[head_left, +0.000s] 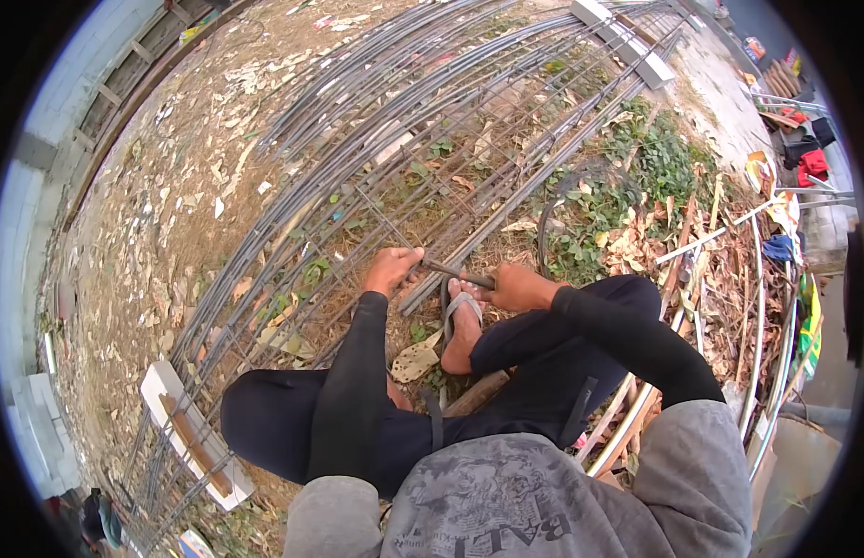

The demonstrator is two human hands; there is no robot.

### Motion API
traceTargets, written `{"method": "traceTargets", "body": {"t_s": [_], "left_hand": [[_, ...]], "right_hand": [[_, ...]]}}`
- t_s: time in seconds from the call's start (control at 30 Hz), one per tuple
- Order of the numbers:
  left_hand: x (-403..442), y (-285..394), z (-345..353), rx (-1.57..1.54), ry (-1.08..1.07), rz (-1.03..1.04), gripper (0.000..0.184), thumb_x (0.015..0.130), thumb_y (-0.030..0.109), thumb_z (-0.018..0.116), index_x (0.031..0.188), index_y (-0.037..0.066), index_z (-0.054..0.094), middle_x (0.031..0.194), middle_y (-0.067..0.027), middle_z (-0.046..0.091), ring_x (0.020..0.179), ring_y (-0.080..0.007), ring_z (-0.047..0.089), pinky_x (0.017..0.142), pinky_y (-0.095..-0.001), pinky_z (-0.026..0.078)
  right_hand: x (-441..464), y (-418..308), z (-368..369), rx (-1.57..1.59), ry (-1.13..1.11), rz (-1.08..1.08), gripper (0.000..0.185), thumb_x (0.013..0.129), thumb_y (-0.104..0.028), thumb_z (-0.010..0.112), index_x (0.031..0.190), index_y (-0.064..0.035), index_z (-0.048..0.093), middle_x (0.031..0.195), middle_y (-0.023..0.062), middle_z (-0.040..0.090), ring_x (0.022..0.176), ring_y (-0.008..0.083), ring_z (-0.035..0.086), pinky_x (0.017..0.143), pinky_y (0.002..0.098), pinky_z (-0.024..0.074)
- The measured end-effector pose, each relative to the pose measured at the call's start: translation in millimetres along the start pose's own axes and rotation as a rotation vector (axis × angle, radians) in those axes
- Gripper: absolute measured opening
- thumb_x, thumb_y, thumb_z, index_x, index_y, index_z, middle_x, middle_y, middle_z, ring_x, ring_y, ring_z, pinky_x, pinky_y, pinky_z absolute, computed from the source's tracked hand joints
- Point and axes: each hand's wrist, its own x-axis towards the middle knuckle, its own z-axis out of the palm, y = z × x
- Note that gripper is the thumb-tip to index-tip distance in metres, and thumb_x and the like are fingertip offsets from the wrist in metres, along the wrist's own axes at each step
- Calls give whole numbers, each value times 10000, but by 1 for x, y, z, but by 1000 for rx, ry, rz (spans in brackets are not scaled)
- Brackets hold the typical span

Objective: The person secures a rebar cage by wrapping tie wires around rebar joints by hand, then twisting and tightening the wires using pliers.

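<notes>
My right hand (518, 286) is closed around a dark rod-like hand tool (476, 279), whose narrower end points left toward my other hand. The tool's exact kind cannot be made out. My left hand (393, 270) has its fingers pinched together at the near side of a mesh of steel bars (381, 219), close to the tool's tip. What lies between those fingers is too small to tell. Long rebars and thinner cross bars form the mesh, held off the ground. My sandalled foot (463, 330) is just below the tool.
White blocks prop the bars at the far right (623, 42) and at the near left (195, 437). Green plants (660, 153), dry leaves and pale poles (756, 316) lie to my right. Dirt with scattered chips (186, 186) spreads left. A wall (65, 121) runs along the left edge.
</notes>
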Motion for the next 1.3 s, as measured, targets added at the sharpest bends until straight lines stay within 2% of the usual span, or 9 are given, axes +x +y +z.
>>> {"method": "traceTargets", "body": {"t_s": [0.03,0.13,0.4,0.57,0.67,0.87,1.03,1.13,1.3], "left_hand": [[-1,1,1,14,-3,4,437,939,449,677,967,16,729,784,-37,688,586,-101,609,476,-277,445],[1,4,2,20,6,44,437,939,453,675,949,19,726,758,-46,687,576,-108,612,474,-282,446],[4,0,1,55,63,26,425,917,411,725,1033,4,752,673,-72,674,524,-132,631,459,-324,486],[3,-3,3,55,35,29,399,930,399,702,967,4,753,656,-68,669,542,-132,648,481,-315,503],[-4,8,-2,109,49,17,432,937,416,692,1016,-5,746,687,-85,681,577,-144,663,502,-321,514],[-8,12,-2,69,59,13,449,933,414,703,1045,-19,737,682,-97,677,580,-158,667,516,-350,528],[-5,11,-1,73,59,21,449,930,403,704,1024,-36,733,685,-104,683,569,-166,674,518,-345,536],[3,-4,-1,45,32,42,463,928,432,694,986,-25,731,671,-85,673,557,-144,662,499,-315,512],[1,4,-1,71,35,40,485,933,470,680,1036,-1,731,661,-64,669,551,-114,642,485,-301,480]], "right_hand": [[-5,4,-6,748,-381,192,546,987,-523,573,1089,9,641,795,88,654,663,193,667,572,348,562],[-13,3,-11,989,-458,253,610,968,-553,586,1178,17,632,862,97,686,705,188,686,615,355,597],[-35,-35,-19,358,95,-51,324,947,-347,683,1022,-41,610,647,33,651,586,138,660,507,273,484],[-12,0,19,1541,-578,298,541,870,-206,791,1352,-194,546,683,-11,576,588,100,586,493,244,462],[-14,3,19,1355,-443,144,372,869,-272,778,1079,-57,560,790,20,597,607,128,579,538,299,496],[-40,-29,-21,-195,334,-156,616,795,-436,750,1137,30,539,921,191,649,844,350,681,716,467,547],[-39,-29,0,-416,601,-169,527,881,-459,671,1091,19,598,890,217,665,789,369,686,635,476,547],[-20,-17,-11,-78,154,17,540,899,-511,668,1091,-8,621,879,175,648,790,330,678,613,453,540],[-21,-3,24,1510,-466,311,348,843,-338,804,984,-43,685,700,38,668,589,140,609,541,279,481]]}}
